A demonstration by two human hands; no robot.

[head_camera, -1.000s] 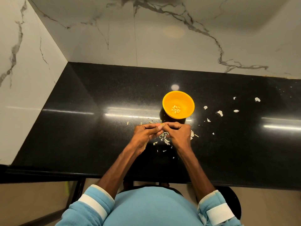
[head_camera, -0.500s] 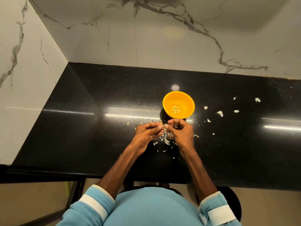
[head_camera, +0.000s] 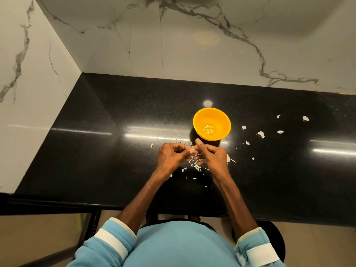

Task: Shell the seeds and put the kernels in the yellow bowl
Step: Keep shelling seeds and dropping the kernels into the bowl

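Observation:
A yellow bowl stands on the black counter, with several pale kernels in its bottom. Just in front of it my left hand and my right hand meet fingertip to fingertip. Between the fingertips a small seed is pinched; most of it is hidden by the fingers. My right thumb points up toward the bowl's near rim. Under and between the hands lies a heap of pale shell bits.
White shell flakes are scattered on the counter right of the bowl. Marble walls close the counter at the back and left. The counter's front edge runs just beyond my blue-sleeved arms.
Both hands have stayed together in front of the bowl. The right hand has shifted slightly toward the bowl and its thumb has lifted.

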